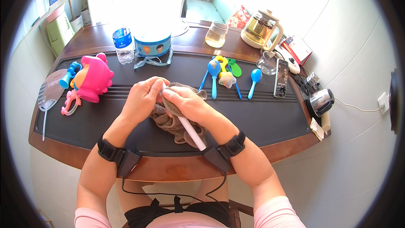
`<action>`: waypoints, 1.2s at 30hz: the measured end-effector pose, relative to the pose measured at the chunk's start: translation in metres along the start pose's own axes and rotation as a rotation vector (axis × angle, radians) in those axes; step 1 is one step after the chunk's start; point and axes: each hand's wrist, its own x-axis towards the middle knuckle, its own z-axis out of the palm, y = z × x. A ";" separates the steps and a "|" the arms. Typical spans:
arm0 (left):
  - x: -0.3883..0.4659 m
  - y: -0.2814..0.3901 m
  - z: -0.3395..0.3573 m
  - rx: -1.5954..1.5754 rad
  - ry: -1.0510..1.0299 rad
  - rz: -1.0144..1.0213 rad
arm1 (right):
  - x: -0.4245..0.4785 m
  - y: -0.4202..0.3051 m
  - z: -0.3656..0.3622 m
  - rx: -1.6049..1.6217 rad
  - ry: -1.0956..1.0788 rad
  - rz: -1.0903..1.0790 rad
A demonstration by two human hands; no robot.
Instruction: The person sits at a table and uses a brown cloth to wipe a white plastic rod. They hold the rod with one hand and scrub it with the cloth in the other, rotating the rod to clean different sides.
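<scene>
A white tube or stick slants across the middle of the desk in front of me. My left hand closes around its upper end. My right hand presses part of a brown-grey cloth around the tube, close beside the left. The rest of the cloth lies bunched beneath both hands on the dark desktop. The tube's lower end sticks out bare below my right hand, near the desk's front edge. Straps with black boxes sit on both wrists, joined to cables.
Left: a pink toy, a hand fan, a water bottle and a blue toy drum. Right: blue maracas, a phone, a glass, a glass kettle and a metal kettle.
</scene>
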 end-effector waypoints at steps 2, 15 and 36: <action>0.000 0.001 -0.001 -0.109 -0.040 -0.060 | 0.000 -0.001 -0.001 0.039 0.009 0.021; 0.008 -0.005 -0.013 -0.498 0.039 -0.188 | 0.003 0.005 -0.003 -0.009 -0.060 -0.027; 0.021 -0.021 -0.042 -0.512 0.335 -0.187 | -0.005 -0.005 0.008 -0.475 -0.079 -0.024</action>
